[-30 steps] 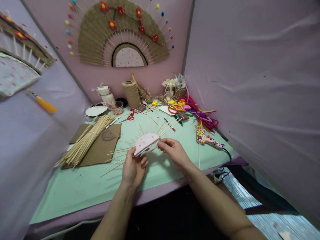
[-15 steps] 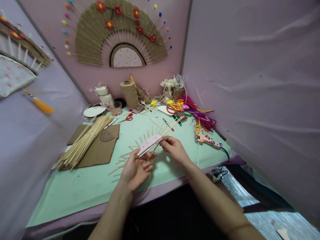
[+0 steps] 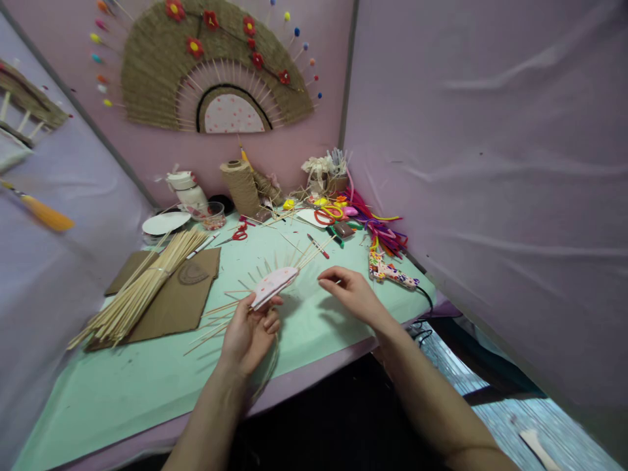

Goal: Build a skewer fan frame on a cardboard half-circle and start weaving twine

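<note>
My left hand point(image 3: 252, 333) is closed on a small fan point(image 3: 272, 285) above the table. The fan has a half-round, white fabric-covered base with pink spots, and thin wooden sticks spread from its curved side. Twine point(image 3: 272, 366) hangs below my left hand toward the table's front edge. To the right of the fan, and apart from it, is my right hand point(image 3: 349, 293). Its thumb and fingertips are pinched together; anything between them is too small to make out.
At left, a bundle of wooden sticks point(image 3: 147, 284) lies on cardboard point(image 3: 189, 304). Red scissors point(image 3: 239, 233), a twine spool point(image 3: 240, 188) and a white bottle point(image 3: 189, 191) stand or lie farther back. A patterned glue gun point(image 3: 392, 271) and pipe cleaners point(image 3: 380, 226) are at right. A large fan point(image 3: 157, 78) hangs behind.
My right hand has come off the right end of the fan's base and moved away to the right. My left hand still holds the fan. The whole view has shifted slightly right.
</note>
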Demonstrator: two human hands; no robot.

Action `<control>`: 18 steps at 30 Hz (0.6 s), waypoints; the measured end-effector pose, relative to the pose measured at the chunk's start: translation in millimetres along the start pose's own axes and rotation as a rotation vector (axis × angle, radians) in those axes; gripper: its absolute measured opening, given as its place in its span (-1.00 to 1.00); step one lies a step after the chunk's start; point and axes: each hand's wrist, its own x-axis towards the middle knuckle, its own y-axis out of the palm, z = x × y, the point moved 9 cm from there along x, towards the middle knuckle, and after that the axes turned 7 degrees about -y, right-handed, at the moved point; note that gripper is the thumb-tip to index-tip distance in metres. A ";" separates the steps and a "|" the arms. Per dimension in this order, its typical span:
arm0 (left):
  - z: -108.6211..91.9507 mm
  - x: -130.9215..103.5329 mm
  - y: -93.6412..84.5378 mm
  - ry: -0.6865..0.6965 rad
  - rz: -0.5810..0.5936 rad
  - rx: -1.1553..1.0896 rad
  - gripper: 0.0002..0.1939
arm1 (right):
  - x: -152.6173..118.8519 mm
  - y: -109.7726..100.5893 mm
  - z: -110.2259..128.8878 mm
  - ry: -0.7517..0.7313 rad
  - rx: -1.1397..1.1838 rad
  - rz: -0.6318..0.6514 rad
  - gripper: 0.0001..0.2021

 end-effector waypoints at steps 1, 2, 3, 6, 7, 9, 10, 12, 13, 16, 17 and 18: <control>-3.3 1.3 -2.4 0.015 -0.004 0.003 -0.73 | -1.8 -21.9 -0.8 -0.033 -0.150 -0.035 -0.80; -6.4 2.9 -4.6 0.026 -0.006 0.004 -0.74 | -4.6 -45.1 -3.8 -0.050 -0.320 -0.071 -0.82; -9.0 4.6 -6.5 0.035 -0.007 0.004 -0.76 | -8.2 -67.5 -10.0 -0.039 -0.503 -0.091 -0.83; -14.1 9.6 -9.3 0.044 -0.009 -0.008 -0.77 | -21.6 -118.8 -44.3 0.119 -0.930 -0.027 -0.74; -15.0 10.9 -9.7 0.045 -0.016 -0.016 -0.77 | -26.5 -128.6 -58.5 0.191 -1.000 0.025 -0.68; -15.3 13.0 -9.9 0.041 -0.036 -0.030 -0.75 | -33.9 -137.5 -80.6 0.281 -1.056 0.104 -0.53; -15.1 13.8 -9.8 0.037 -0.044 -0.036 -0.74 | -35.8 -138.3 -88.4 0.305 -1.059 0.121 -0.46; -14.4 14.9 -8.8 0.030 -0.047 -0.046 -0.73 | -35.9 -136.1 -97.6 0.318 -1.052 0.120 -0.43; -14.3 15.2 -8.6 0.029 -0.045 -0.050 -0.73 | -35.2 -133.9 -100.1 0.315 -1.041 0.116 -0.46; -14.8 16.4 -10.7 0.040 -0.047 -0.066 -0.73 | -35.7 -126.4 -97.9 0.265 -0.957 0.110 -0.54; -14.9 16.9 -12.3 0.044 -0.051 -0.073 -0.74 | -37.5 -124.4 -92.9 0.234 -0.900 0.102 -0.56; -14.7 17.7 -14.0 0.047 -0.053 -0.079 -0.74 | -40.3 -122.9 -85.9 0.200 -0.826 0.088 -0.56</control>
